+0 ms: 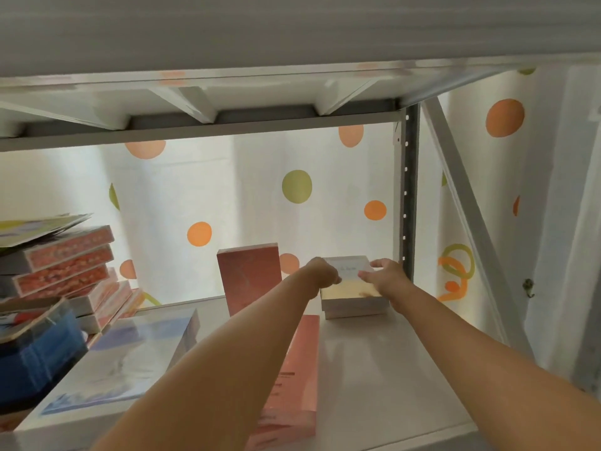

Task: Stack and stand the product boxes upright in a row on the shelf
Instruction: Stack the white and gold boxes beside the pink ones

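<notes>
Both hands out at the back right of the shelf (374, 369). My left hand (323, 273) and right hand (385, 275) pinch the pale box (349, 271) from either side, over a small flat stack (354, 304). Red box (248, 278) stands upright just left of my left hand; another red box (292, 385) lies flat under my left forearm. To do it well: keep grip even, square edges before letting go, avoid nudging the upright one.

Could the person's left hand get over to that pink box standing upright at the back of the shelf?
Probably yes. The left hand is right beside the upright pink box, with nothing between them, though it is busy holding the pale box.
</notes>
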Demonstrator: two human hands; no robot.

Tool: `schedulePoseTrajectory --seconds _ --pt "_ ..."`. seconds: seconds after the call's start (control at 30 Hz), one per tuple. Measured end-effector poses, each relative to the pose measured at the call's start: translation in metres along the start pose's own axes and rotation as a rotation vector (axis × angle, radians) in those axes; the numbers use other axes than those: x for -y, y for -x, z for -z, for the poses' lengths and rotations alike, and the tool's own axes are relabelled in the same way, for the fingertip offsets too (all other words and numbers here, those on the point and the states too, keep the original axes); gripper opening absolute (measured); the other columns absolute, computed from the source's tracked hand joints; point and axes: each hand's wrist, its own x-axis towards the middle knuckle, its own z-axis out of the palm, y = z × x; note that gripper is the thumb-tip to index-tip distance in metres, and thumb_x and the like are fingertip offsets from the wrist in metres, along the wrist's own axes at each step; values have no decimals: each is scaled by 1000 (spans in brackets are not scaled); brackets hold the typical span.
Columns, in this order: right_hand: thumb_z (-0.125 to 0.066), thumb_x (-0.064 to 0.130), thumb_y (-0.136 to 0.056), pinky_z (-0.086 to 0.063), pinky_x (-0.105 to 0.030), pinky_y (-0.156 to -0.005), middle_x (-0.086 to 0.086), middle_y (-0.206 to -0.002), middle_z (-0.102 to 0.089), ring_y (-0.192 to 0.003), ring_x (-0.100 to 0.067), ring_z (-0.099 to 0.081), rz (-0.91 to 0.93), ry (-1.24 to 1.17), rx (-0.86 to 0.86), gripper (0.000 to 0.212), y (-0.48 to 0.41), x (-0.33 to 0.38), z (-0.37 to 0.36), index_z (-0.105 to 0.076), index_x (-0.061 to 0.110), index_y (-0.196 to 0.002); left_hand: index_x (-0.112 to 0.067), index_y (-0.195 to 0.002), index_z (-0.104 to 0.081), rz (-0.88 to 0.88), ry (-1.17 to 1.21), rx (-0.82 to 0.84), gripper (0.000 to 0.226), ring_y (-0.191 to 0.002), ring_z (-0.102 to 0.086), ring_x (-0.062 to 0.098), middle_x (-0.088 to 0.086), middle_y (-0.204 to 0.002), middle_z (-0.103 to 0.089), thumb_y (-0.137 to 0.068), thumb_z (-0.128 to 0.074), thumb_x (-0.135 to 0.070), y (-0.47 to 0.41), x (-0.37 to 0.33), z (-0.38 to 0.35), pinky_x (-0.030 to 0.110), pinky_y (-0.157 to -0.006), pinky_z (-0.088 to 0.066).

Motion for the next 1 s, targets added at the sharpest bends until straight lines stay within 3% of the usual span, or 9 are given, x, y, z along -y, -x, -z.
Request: schedulePoseTrajectory --seconds 0.1,0.23,0.33,0.43,0.5,0.57,0.6,0.7,1.0 --pt "-68 24 -90 -42 -42 -108 -12 -140 -52 -126 -29 -50 -30 -14 30 57 -4 -4 -3 -46 8 -140 -3 -139 -39 48 72 103 54 -119 -54 34 17 -133 -51 -93 -61 -21 2 -5 -9 44 -103 -47" --pt "-66 15 -91 -46 -39 -103 -10 -139 -53 -118 -26 -54 -57 -96 20 53 -1 -5 -2 -47 10 -140 -2 -144 -31 68 162 118 58 -127 -47 39 20 -142 -42 -95 -59 -19 7 -9 -11 45 -104 -45" --pt "-61 4 -91 -49 -39 -99 -11 -133 -56 -113 -25 -57 -1 -166 -51 48 10 3 6 -50 9 -137 -4 -133 -42 11 222 41 44 -98 -52 25 11 -107 -50 -93 -60 -8 10 -9 -7 29 -74 -50" --pt "-54 -6 -88 -52 -42 -91 -5 -113 -67 -102 -24 -59 180 -310 -80 35 33 23 20 -64 17 -111 -6 -114 -51 -32 342 -89 31 -75 -56 18 6 -89 -54 -85 -64 -1 21 -5 4 31 -67 -52" --pt "-57 -5 -89 -51 -38 -88 1 -111 -69 -103 -21 -60 283 -474 -71 33 51 34 34 -62 19 -111 -9 -107 -49 -87 580 -99 35 -80 -60 20 7 -94 -58 -80 -69 0 29 1 15 38 -76 -56" --pt "-65 7 -90 -50 -39 -97 3 -126 -62 -112 -17 -60 315 -588 -41 45 66 40 48 -52 17 -132 -8 -120 -48 -199 820 11 49 -88 -63 21 7 -104 -63 -78 -74 -3 41 9 28 39 -76 -56" --pt "-68 13 -90 -51 -41 -97 1 -128 -61 -111 -19 -63 298 -585 -23 50 75 42 53 -50 15 -136 -5 -119 -53 -273 867 81 44 -88 -65 21 8 -107 -66 -80 -73 -3 46 12 32 37 -74 -56" --pt "-66 12 -91 -57 -46 -87 -12 -115 -72 -96 -27 -72 308 -538 12 37 96 42 56 -61 10 -128 -8 -98 -67 -430 817 148 18 -89 -67 27 11 -103 -69 -86 -64 4 65 16 36 36 -73 -57" --pt "-64 8 -91 -59 -30 -64 -5 -102 -76 -84 -19 -75 427 -560 -61 37 135 53 69 -60 13 -128 2 -114 -63 -546 886 105 28 -92 -69 28 17 -110 -70 -86 -64 6 88 13 33 33 -66 -60"
